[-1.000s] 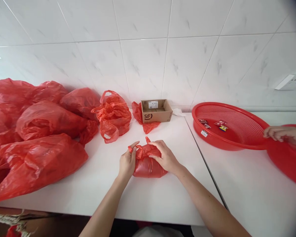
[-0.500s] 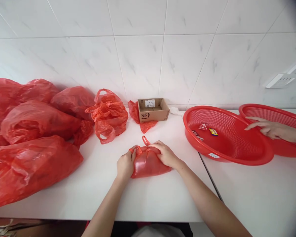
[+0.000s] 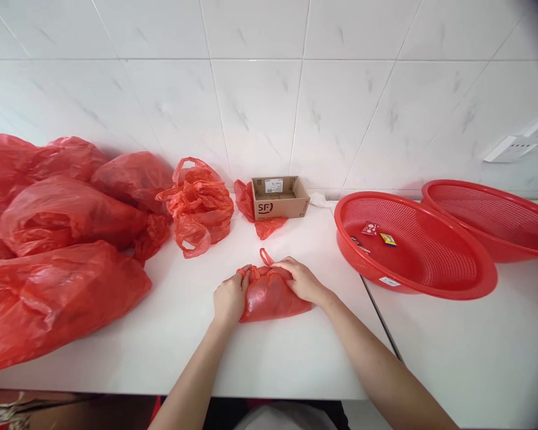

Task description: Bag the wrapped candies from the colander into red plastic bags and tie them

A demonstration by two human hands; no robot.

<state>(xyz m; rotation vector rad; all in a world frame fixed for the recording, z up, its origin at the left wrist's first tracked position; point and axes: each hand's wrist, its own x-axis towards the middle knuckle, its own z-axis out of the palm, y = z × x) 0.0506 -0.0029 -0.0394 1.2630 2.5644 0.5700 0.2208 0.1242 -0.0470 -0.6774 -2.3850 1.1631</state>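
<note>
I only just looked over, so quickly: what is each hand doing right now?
Left hand: closed on the gathered top of the small red bag, at its left side.
Right hand: holding the same bag's right side, fingers curved over it.

Over on the left, bulging red plastic bags [image 3: 67, 292] are heaped on the white bench [image 3: 296, 364], with a crumpled red bundle [image 3: 201, 206] beside them. Near the tiled wall [image 3: 260, 113] there's an open cardboard box [image 3: 281, 208] marked "SF", red plastic [image 3: 269, 227] poking out around it. To the right, two red baskets [image 3: 412, 286] sit close together, the nearer holding small packets [image 3: 388, 239]. A white socket [image 3: 513, 149] is on the wall.
</note>
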